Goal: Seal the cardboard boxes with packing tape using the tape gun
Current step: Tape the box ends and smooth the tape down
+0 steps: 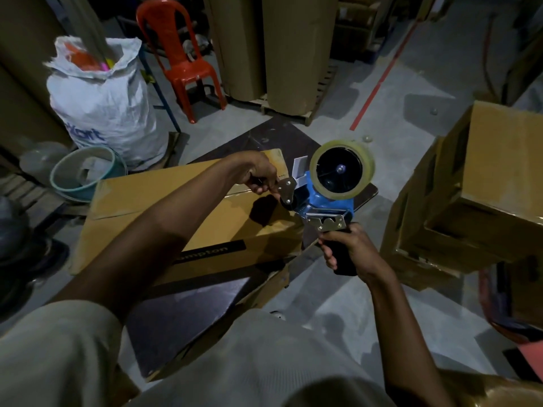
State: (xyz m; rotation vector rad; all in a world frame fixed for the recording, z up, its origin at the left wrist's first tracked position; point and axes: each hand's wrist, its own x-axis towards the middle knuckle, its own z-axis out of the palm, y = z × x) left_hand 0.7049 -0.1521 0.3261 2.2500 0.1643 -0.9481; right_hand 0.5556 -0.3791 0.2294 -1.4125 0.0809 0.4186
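Figure: the tape gun was held over the right end of the flat cardboard box, with the stacked boxes at three o'clock. The right hand wrapped the black handle. The left hand, at ten o'clock of the gun, curled its fingers on the front end by the metal plate; whether tape lay between them could not be told. Advised: draw a short tail, keep it flat, and anchor it over the box's edge before pulling. The tape roll was glossy, translucent and ring-shaped, the gun's body blue, the box matt brown and creased
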